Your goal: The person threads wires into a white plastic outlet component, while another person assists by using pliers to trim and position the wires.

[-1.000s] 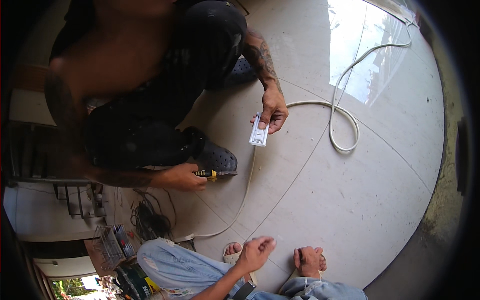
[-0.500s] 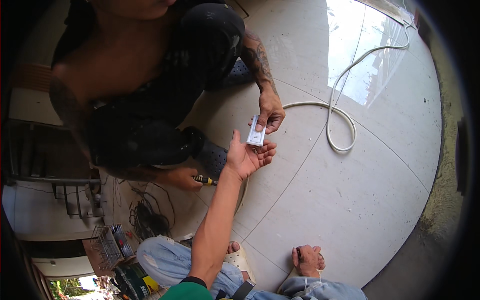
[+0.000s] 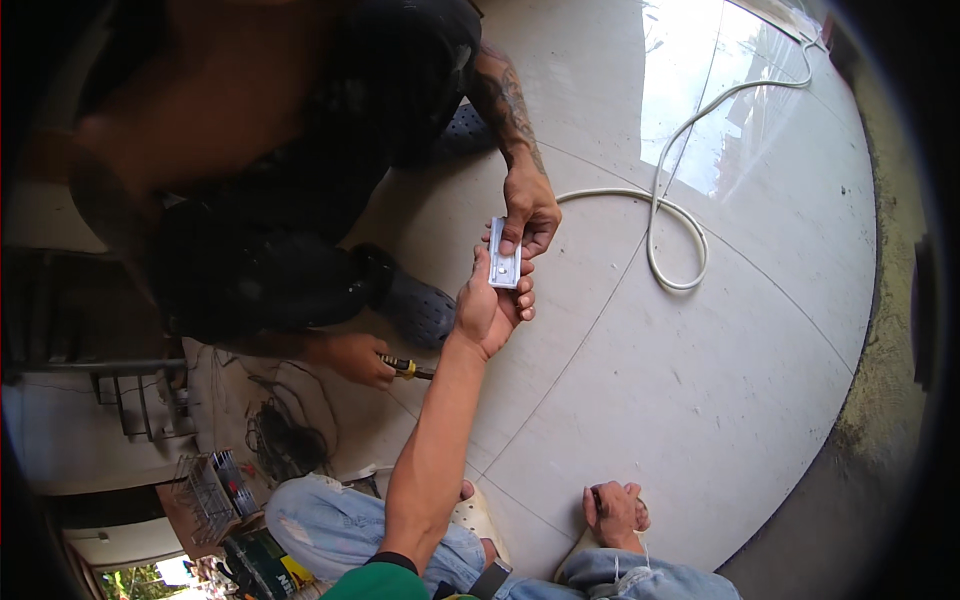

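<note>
My left hand [image 3: 489, 308] reaches up from a green sleeve, palm up. Its thumb lies along one side of a shallow white rectangular plastic box [image 3: 503, 268] and its fingers curl at the other side. A co-worker's tattooed arm leads to a hand [image 3: 531, 208] that pinches the far end of the same box, thumb pressed inside. In the box lies a small pale piece, too small to name. The co-worker's other hand [image 3: 355, 360] holds a yellow-and-black-handled screwdriver [image 3: 405, 367]. My right hand [image 3: 614, 512] rests by my knee with curled fingers; what they may hold is unclear.
A pale cable [image 3: 680, 283] loops over the tiled floor [image 3: 640, 400] at the right. Dark cords [image 3: 285, 435], a wire basket [image 3: 203, 497] and a green-and-yellow box [image 3: 262, 562] are at lower left. A rough wall edge [image 3: 890, 330] borders the right side.
My left hand has closed from an open palm under the white box to thumb and fingers at its sides. The co-worker's hand still holds the far end.
</note>
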Available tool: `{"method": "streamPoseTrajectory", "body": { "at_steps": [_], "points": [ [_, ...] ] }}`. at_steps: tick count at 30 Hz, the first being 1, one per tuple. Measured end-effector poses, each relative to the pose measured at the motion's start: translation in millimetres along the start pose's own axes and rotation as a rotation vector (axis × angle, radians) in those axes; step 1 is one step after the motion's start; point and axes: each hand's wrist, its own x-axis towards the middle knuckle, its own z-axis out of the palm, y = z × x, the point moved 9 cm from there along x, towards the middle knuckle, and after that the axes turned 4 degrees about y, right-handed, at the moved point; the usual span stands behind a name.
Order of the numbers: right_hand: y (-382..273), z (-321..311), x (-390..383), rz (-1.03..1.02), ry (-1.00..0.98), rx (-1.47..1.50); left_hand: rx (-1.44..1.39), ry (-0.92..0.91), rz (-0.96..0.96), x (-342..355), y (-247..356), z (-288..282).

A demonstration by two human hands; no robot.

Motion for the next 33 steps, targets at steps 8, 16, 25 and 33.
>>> {"method": "streamPoseTrajectory", "body": {
  "at_steps": [8, 16, 25, 33],
  "points": [
    [-1.3, -28.7, 53.2, 0.075, 0.038, 0.145, 0.061, -0.058, 0.133, -21.1, -11.8, 2.7],
    [-54.2, -61.5, 154.5, -0.08, 0.186, 0.321, 0.113, -0.129, 0.247, -49.0, -28.6, 15.8],
    [-109.3, -63.9, 191.3, -0.08, 0.147, 0.646, 0.007, -0.278, 0.251, -90.0, -50.3, 36.8],
    [-95.1, -42.1, 192.5, 0.231, 0.019, 1.202, 0.046, -0.259, 0.24, -111.2, -66.0, 44.4]
  ]
}}
